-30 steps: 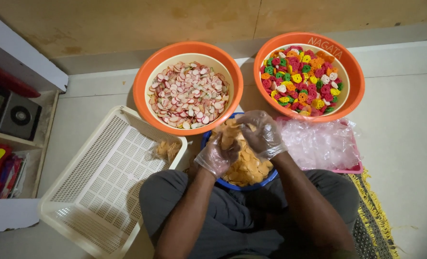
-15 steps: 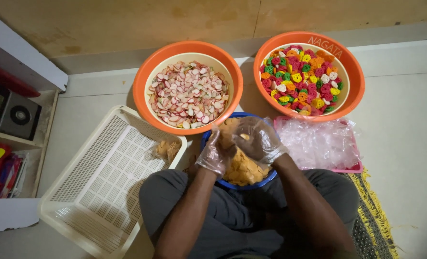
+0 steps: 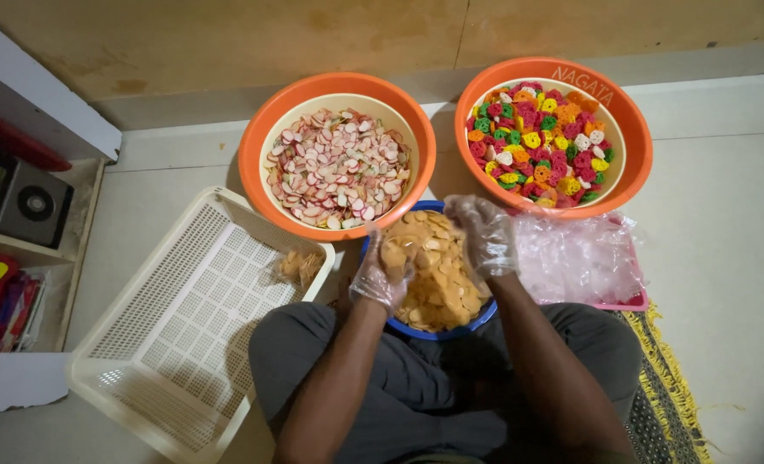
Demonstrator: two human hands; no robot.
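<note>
Your left hand (image 3: 380, 273), in a thin clear glove, is closed around a small stack of the tan round crackers (image 3: 438, 283), just above the blue bowl (image 3: 450, 325) between your knees. Your right hand (image 3: 483, 234) rests half-open on top of the heap, fingers curled. Grip the stack lightly, because these thin pieces probably break easily, and keep both hands over the bowl so that crumbs fall inside and not onto the white perforated tray (image 3: 184, 326).
</note>
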